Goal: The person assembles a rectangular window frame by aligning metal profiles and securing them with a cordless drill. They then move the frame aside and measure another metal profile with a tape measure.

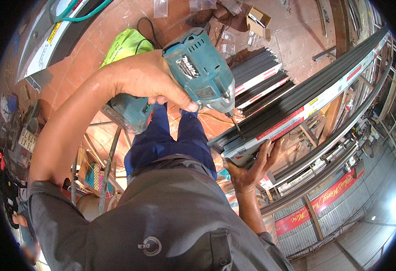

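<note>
My left hand is wrapped round the grip of a teal and black cordless drill, held tilted in front of my legs. Its battery end hangs lower left, below my wrist. A thin bit points down from the chuck at the near end of a long bundle of dark metal profiles. Whether the tip touches the metal I cannot tell. My right hand grips that end from the outer side, fingers along its white and red labelled face and thumb near the end.
Shorter stacked dark profiles lie beyond the bundle. On the tiled floor are a bright yellow-green bag, a small open cardboard box and plastic wrappers. More long profiles run along the right. A metal frame stands at left.
</note>
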Available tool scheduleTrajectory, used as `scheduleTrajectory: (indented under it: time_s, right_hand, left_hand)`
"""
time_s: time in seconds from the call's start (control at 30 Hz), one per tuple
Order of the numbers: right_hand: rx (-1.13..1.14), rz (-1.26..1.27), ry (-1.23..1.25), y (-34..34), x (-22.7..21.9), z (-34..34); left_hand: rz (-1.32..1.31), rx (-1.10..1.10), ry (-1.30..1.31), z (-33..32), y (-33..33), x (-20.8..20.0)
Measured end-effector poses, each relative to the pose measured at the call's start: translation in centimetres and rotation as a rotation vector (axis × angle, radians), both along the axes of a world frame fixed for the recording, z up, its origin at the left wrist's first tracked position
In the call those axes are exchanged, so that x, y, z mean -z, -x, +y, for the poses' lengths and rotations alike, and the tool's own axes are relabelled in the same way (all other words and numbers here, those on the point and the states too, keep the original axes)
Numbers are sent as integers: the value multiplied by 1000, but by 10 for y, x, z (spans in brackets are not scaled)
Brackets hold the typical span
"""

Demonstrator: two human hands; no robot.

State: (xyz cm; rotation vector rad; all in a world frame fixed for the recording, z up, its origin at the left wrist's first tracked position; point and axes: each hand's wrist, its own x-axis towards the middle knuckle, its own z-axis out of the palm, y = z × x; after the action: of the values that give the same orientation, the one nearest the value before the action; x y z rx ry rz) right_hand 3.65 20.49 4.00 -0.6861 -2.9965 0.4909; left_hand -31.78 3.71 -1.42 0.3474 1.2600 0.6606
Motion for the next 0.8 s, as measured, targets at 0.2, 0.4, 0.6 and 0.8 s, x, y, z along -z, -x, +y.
scheduleTrajectory:
  time_s: [0.2, 0.4, 0.6, 0.8]
  right_hand:
    - [-37, -10, -30, 1, -1, 3]
    - [2, -1, 6, -1, 1, 1]
    - [55, 26, 85, 1, -1, 1]
    - [-168, -110, -135, 27, -23, 7]
  left_hand:
    - [46, -80, 3, -4, -5, 3]
    - [98, -72, -10, -3, -9, 2]
    - [68, -142, 8, -8, -6, -6]
    - [263, -357, -35, -22, -5, -18]
